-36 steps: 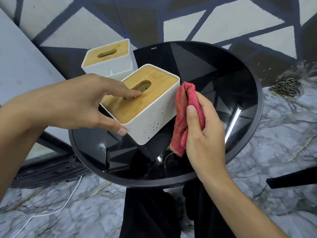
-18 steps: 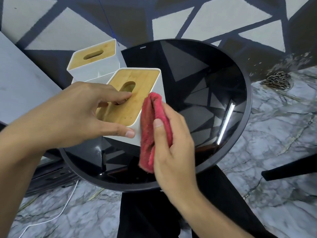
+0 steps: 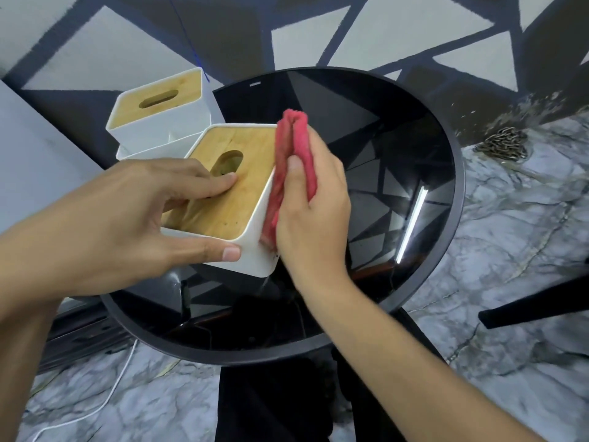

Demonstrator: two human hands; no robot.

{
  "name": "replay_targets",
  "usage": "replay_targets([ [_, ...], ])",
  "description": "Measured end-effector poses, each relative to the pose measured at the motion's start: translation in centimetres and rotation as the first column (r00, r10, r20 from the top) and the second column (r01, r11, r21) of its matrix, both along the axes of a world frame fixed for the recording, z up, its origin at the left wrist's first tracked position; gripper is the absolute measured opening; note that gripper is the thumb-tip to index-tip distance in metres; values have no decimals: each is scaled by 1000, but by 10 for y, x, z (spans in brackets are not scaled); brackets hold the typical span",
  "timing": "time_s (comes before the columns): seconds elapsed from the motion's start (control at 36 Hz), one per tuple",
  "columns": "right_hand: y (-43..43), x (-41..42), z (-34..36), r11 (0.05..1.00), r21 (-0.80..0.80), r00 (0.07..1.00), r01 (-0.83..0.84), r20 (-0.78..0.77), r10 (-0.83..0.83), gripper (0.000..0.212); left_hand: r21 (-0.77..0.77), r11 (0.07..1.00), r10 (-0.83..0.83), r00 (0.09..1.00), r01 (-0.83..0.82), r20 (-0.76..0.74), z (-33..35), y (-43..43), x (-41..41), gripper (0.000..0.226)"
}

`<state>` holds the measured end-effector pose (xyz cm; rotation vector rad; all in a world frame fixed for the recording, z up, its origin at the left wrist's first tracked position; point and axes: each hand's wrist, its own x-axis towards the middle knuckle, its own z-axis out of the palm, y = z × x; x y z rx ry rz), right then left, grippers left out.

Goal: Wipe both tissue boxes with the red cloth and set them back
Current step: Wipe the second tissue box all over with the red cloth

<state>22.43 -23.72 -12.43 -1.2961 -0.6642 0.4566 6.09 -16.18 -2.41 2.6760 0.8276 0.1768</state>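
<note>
A white tissue box with a wooden slotted lid [image 3: 237, 193] is tilted above the round black glass table [image 3: 446, 237]. My left hand [image 3: 134, 218] grips it, fingers on the lid beside the slot and thumb on the near white side. My right hand [image 3: 314, 205] holds a folded red cloth [image 3: 291, 161] pressed flat against the box's right side wall. A second tissue box of the same kind [image 3: 159, 113] stands upright at the table's far left edge, touched by neither hand.
The table's glass top reflects the patterned wall and a strip light. A grey marble floor surrounds it, with a metal chain [image 3: 503, 145] at the right, a white cable [image 3: 105, 397] at the lower left and a dark chair leg [image 3: 535, 301] at the right.
My left hand has turned the near box so its long side faces right. My right hand has brought the red cloth against that side and slid it upward along the wall.
</note>
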Motion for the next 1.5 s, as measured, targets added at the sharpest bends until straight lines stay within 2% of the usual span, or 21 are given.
replay_targets([
  [0.11, 22, 18, -9, 992, -123, 995, -19, -101, 7, 42, -3, 1000, 10, 1000, -10, -21, 1, -1, 1, 82],
  [0.39, 0, -3, -9, 985, -171, 996, 16, -87, -31, 45, -41, 998, 53, 997, -55, -56, 6, -5, 4, 95],
  [0.75, -46, -61, -12, 998, -55, 970, 7, -241, -20, 43, -21, 998, 57, 996, -58, -64, 8, -7, 5, 96],
  [0.97, -61, -75, -6, 999, 53, 993, 5, -120, 1, 45, -29, 999, 41, 996, -44, -73, 11, -7, 6, 96],
  [1.31, -25, -37, 0, 985, 164, 988, 51, 138, -74, 41, 1, 1000, -5, 996, 5, -88, 10, -3, 6, 96],
  [1.44, 3, -8, 7, 989, 119, 986, 86, 132, -101, 41, -17, 1000, 15, 995, -17, -100, 9, 0, 3, 96],
  [1.5, 12, 2, 7, 993, 82, 993, 88, 75, -94, 41, -50, 998, 21, 995, -26, -101, 10, 2, 2, 94],
])
